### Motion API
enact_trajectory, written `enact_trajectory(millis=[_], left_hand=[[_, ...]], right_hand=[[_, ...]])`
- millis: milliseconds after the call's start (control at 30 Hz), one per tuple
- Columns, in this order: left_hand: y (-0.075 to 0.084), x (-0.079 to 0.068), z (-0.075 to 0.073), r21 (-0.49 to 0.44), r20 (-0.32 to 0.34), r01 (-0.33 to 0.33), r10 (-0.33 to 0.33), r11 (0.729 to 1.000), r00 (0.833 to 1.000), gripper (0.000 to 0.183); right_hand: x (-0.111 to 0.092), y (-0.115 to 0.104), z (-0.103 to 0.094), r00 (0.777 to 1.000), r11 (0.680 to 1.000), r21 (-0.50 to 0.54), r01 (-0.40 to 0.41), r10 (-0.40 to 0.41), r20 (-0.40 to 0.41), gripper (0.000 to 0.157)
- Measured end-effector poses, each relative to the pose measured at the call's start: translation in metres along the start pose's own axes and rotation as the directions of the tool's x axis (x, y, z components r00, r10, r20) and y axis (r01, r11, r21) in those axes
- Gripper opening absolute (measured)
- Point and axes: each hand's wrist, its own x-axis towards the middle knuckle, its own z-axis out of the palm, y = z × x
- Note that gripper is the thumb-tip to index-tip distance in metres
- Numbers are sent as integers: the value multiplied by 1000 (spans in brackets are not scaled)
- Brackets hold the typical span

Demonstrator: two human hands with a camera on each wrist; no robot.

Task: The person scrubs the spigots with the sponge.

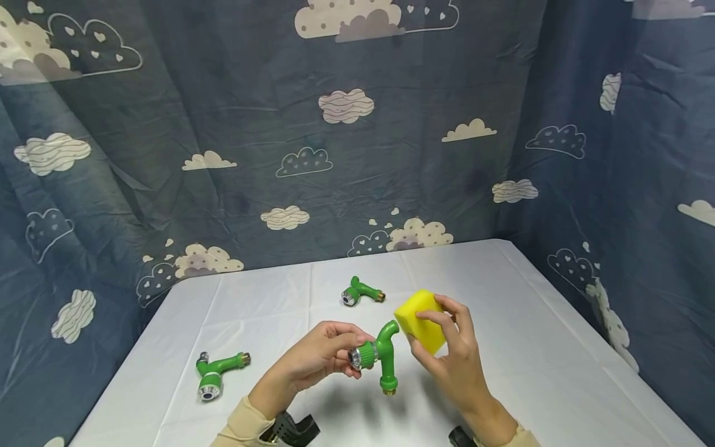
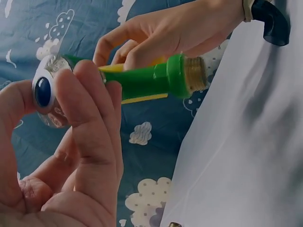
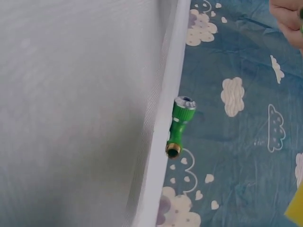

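My left hand [image 1: 313, 355] grips a green tap [image 1: 386, 352] by its ribbed, chrome-capped knob, up off the table. The tap's brass-threaded end points down in the head view, and its curved spout is at the top. In the left wrist view the blue dot on the knob cap shows between thumb and fingers, with the green tap body [image 2: 142, 81] beyond. A yellow sponge [image 1: 422, 323] is pinched between the thumb and fingers of my right hand [image 1: 460, 363], close to the spout. Whether sponge and spout touch, I cannot tell.
On the white-covered table [image 1: 536, 347] lie two more green taps: one at the left [image 1: 224, 364], the other farther back near the middle [image 1: 367, 289]. Dark blue cloud-patterned curtains [image 1: 251, 124] stand behind the table and along its sides.
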Motion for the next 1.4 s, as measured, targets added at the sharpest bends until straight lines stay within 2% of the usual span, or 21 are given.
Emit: enact_trajectory(millis=[67,167,333,600,867,967,1067,1167,1233,1300,1400], left_hand=[[0,1,-1,-12,-26,-11,11,1000,1000,23],[-1,4,0,-44,-64,-41,38,998,997,24],[0,4,6,-47,-69,-92,89,995,994,31],[5,-1,6,-78,-93,-197,190,977,977,22],[7,-4,1,-102,-135,-267,253,958,958,22],[8,-4,-1,-128,-177,-284,260,950,949,23],[9,-3,-2,-165,-245,-282,237,945,940,25],[8,0,-2,-171,-290,-239,183,956,939,28],[6,2,1,-163,-276,-189,139,968,951,31],[2,4,3,-142,-227,-137,103,980,968,34],[-2,6,8,-117,-136,-80,64,990,989,38]], right_hand=[[-1,0,0,1000,1000,20,4,-4,8,46],[-4,-2,0,997,998,53,43,-47,67,50],[-7,-3,1,983,993,67,93,-102,154,53],[-2,-5,1,990,997,28,73,-76,116,60],[1,-3,2,995,998,13,55,-55,80,58],[2,-3,3,996,999,2,48,-48,74,57],[1,-3,2,995,998,12,55,-55,78,57],[-1,-3,1,989,992,64,112,-118,88,51],[-2,-3,1,977,978,109,181,-191,94,37],[-2,-4,2,957,957,147,250,-267,111,27],[-2,-6,2,926,928,170,330,-354,131,32]])
